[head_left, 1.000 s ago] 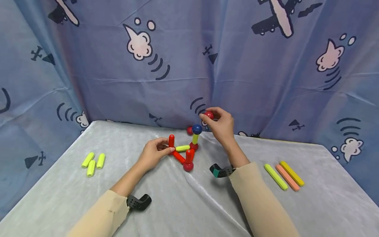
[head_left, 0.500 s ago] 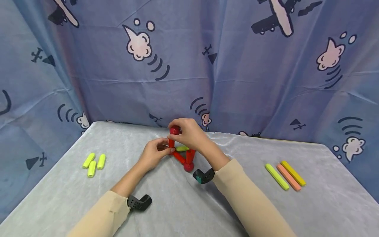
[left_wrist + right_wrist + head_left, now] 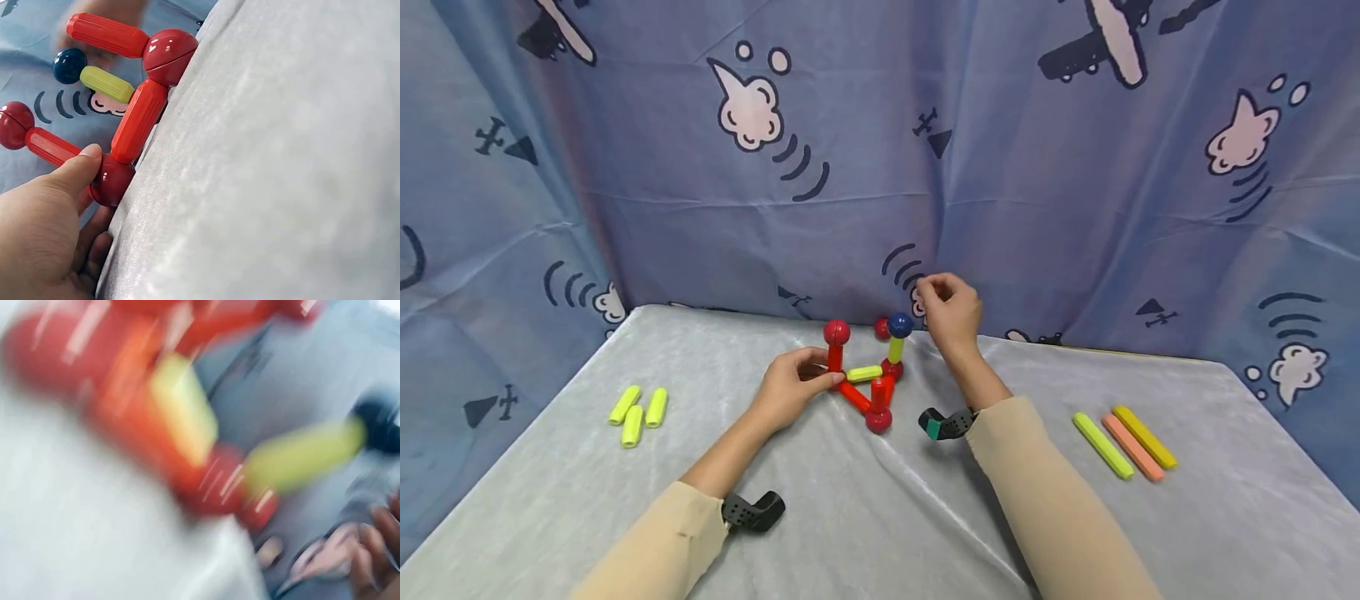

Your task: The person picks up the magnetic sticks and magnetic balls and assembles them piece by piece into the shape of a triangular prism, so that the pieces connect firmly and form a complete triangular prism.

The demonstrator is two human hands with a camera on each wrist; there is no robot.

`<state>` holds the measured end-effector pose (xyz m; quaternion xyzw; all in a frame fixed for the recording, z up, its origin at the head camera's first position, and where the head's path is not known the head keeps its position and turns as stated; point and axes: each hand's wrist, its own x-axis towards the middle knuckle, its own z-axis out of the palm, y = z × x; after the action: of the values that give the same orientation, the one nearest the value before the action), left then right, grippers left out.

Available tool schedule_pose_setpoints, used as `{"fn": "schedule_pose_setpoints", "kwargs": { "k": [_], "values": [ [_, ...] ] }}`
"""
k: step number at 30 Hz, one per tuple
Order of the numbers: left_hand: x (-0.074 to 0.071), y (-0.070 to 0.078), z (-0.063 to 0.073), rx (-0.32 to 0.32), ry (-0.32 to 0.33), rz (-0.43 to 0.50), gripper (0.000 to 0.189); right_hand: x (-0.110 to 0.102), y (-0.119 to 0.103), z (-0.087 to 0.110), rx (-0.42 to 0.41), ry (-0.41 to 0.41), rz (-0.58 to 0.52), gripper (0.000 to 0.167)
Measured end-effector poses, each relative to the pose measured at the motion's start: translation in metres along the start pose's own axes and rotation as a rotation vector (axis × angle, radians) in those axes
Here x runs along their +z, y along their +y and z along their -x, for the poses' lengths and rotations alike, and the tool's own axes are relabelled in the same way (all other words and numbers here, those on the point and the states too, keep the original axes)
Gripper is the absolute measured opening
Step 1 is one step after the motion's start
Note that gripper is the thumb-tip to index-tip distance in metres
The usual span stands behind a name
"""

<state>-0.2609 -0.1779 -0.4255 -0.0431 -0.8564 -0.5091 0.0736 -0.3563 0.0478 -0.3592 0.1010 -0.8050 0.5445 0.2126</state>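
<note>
My left hand (image 3: 797,385) pinches a red ball (image 3: 114,180) at the left corner of a triangular frame of magnetic rods and balls. From this corner rises a red rod (image 3: 835,358) topped with another red ball (image 3: 837,332). The near corner ball (image 3: 878,420) carries an upright red rod (image 3: 878,393) with a bare top. At the far corner, a yellow-green rod (image 3: 896,349) stands with a blue ball (image 3: 900,325) on it. My right hand (image 3: 953,312) hovers right of that blue ball, fingers loosely curled, nothing visible in them. Blur covers the right wrist view.
A loose red ball (image 3: 882,328) lies behind the frame near the cloth's back edge. Three short yellow-green rods (image 3: 632,423) lie at left. At right are long yellow-green (image 3: 1103,445), orange (image 3: 1133,447) and yellow (image 3: 1144,436) rods. A patterned curtain (image 3: 850,167) hangs behind.
My right hand brought a red ball leftward onto the upright rod by my left hand, let it go, then moved back right. My left hand has stayed in place.
</note>
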Motion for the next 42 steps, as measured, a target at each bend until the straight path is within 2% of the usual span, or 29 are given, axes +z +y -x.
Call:
{"fn": "schedule_pose_setpoints", "kwargs": {
  "k": [1,3,6,8,10,14,17,20,22,25,27,28,31,34,38,42],
  "values": [
    [-0.001,0.000,0.000,-0.002,0.002,0.000,0.029,0.000,0.010,0.000,0.033,-0.080,0.052,0.019],
    [-0.002,0.000,0.000,-0.004,0.000,0.000,0.029,0.001,0.026,-0.001,0.033,-0.271,0.171,0.022],
    [-0.002,0.002,0.000,-0.009,-0.008,0.003,0.030,0.005,0.043,-0.003,-0.068,-0.525,0.254,0.037],
    [-0.002,0.002,-0.001,-0.012,-0.004,0.004,0.030,0.008,0.048,-0.006,-0.153,-0.634,0.282,0.043],
    [-0.001,0.001,0.000,-0.016,0.000,0.005,0.029,0.012,0.051,-0.007,-0.204,-0.701,0.300,0.043],
    [-0.001,-0.001,0.001,-0.027,-0.004,0.009,0.030,0.016,0.051,-0.007,-0.185,-0.694,0.330,0.034],
    [-0.001,-0.002,0.002,-0.023,0.000,0.011,0.030,0.015,0.053,-0.005,-0.155,-0.635,0.362,0.026],
    [-0.003,-0.004,0.002,-0.014,0.009,0.006,0.030,0.009,0.050,-0.002,-0.107,-0.578,0.357,0.026],
    [-0.004,-0.004,0.001,-0.012,0.010,0.003,0.031,0.000,0.043,0.000,-0.036,-0.539,0.306,0.028],
    [-0.003,-0.003,0.001,-0.019,0.000,0.007,0.032,-0.023,0.025,0.003,0.076,-0.475,0.156,0.034],
    [-0.003,-0.002,0.000,-0.020,-0.007,0.009,0.032,-0.042,0.011,0.004,0.101,-0.436,0.067,0.038],
    [-0.002,-0.001,-0.001,-0.020,-0.010,0.009,0.032,-0.052,0.004,0.005,0.086,-0.429,0.034,0.039],
    [-0.001,0.001,-0.002,-0.012,-0.009,0.005,0.031,-0.076,-0.017,0.011,-0.023,-0.486,-0.031,0.037],
    [-0.001,0.002,-0.003,-0.001,-0.005,-0.002,0.030,-0.084,-0.036,0.021,-0.153,-0.628,-0.050,0.032],
    [-0.001,0.001,-0.001,0.008,-0.012,-0.005,0.031,-0.074,-0.048,0.036,-0.269,-0.780,0.010,0.029],
    [0.000,-0.001,0.001,0.001,-0.004,0.004,0.030,-0.060,-0.050,0.047,-0.327,-0.921,0.080,0.030]
  ]
}}
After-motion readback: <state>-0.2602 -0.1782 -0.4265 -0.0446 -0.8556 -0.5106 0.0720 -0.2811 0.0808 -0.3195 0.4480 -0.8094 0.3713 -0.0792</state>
